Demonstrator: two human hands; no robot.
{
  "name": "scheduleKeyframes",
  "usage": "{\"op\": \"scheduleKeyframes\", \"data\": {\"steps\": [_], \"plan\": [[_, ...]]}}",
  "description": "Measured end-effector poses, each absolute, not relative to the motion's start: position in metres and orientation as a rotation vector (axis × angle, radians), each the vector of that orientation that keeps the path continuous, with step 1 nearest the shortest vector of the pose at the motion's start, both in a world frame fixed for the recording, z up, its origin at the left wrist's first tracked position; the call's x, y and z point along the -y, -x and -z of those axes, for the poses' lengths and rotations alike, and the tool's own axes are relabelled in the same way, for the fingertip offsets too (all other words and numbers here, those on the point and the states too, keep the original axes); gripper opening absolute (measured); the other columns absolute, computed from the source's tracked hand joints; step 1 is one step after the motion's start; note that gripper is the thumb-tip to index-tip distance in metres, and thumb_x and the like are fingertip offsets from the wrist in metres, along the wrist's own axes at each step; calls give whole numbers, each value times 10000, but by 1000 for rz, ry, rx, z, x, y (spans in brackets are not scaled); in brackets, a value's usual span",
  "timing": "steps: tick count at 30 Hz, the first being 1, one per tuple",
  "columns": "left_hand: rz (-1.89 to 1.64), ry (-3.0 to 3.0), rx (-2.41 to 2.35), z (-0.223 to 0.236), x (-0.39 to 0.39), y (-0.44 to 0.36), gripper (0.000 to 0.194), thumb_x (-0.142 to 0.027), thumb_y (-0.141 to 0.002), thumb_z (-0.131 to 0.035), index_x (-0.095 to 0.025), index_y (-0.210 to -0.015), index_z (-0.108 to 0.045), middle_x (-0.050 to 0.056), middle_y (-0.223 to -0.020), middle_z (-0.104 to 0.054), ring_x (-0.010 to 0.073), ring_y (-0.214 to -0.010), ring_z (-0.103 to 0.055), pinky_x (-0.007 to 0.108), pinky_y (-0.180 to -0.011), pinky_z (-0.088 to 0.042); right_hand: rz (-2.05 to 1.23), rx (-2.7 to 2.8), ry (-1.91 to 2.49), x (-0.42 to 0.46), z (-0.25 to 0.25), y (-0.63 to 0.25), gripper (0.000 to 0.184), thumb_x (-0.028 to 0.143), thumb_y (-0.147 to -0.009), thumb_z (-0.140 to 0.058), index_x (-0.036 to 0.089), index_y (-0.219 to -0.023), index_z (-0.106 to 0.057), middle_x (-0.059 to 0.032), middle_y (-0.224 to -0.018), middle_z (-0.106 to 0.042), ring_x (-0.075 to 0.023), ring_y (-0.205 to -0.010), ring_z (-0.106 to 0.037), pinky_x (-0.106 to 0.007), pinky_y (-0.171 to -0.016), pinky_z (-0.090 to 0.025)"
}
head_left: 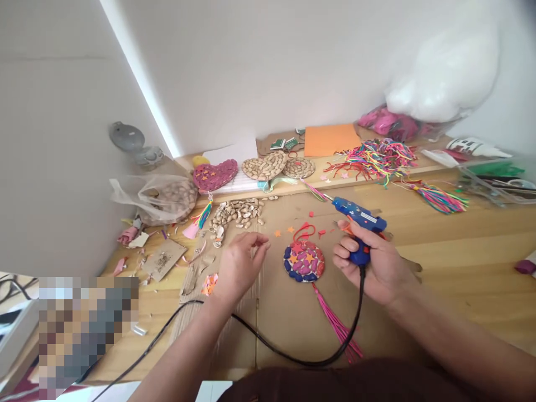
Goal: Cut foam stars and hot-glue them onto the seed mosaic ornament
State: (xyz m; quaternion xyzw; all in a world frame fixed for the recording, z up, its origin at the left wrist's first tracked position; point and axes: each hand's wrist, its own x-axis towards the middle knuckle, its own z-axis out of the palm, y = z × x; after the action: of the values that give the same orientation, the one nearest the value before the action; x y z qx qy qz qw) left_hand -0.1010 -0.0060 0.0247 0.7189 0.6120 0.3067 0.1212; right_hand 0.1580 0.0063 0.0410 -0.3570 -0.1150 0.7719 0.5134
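Note:
My right hand [377,259] is wrapped round the handle of a blue glue gun [355,215], its nozzle aimed up and to the left. A black cord runs from the gun across the cardboard. My left hand [243,259] hovers over the cardboard with thumb and fingertips pressed together; whatever they may pinch is too small to make out. Between my hands lies a round ornament [304,262] covered in blue, red and purple painted shells, with orange and red stars, a red loop on top and a pink tassel [333,318] below. Loose stars [283,231] lie just beyond it.
Peanut shells [240,212] are piled behind my left hand, near a plastic bag of peanuts [167,198]. Finished hearts [215,174], coloured threads [377,159] and an orange sheet [330,139] line the back ledge. At right sits a plastic box [498,184] of tools.

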Motion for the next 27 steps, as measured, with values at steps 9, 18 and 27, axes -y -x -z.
{"op": "scheduleKeyframes", "data": {"steps": [9,18,27], "plan": [[-505,-1930,-1913,-28,-42,87,160,-202,-854,-535,-206,-860,-695,29,-882,-748,195,-811,-669,300,-754,-483,-1913,407,837,-13,-20,-159,179,315,-778,-687,196,-886,-608,91,-489,-338,-87,-445,-318,-218,-445,-293],[-547,-1960,-2066,-23,-56,93,191,-300,-881,-532,-218,-923,-699,24,-805,-730,185,-716,-646,277,-671,-437,-1858,584,779,-17,-21,-171,121,349,-851,-589,231,-861,-619,77,-500,-290,-117,-458,-267,-262,-470,-244],[-553,-1920,-1929,-15,-52,80,140,-323,-791,-690,-205,-866,-694,28,-795,-710,173,-716,-634,278,-664,-463,-1609,721,803,-21,-46,-193,348,589,-895,-463,298,-716,-530,74,-539,-88,-141,-467,-129,-269,-469,-225]]}}
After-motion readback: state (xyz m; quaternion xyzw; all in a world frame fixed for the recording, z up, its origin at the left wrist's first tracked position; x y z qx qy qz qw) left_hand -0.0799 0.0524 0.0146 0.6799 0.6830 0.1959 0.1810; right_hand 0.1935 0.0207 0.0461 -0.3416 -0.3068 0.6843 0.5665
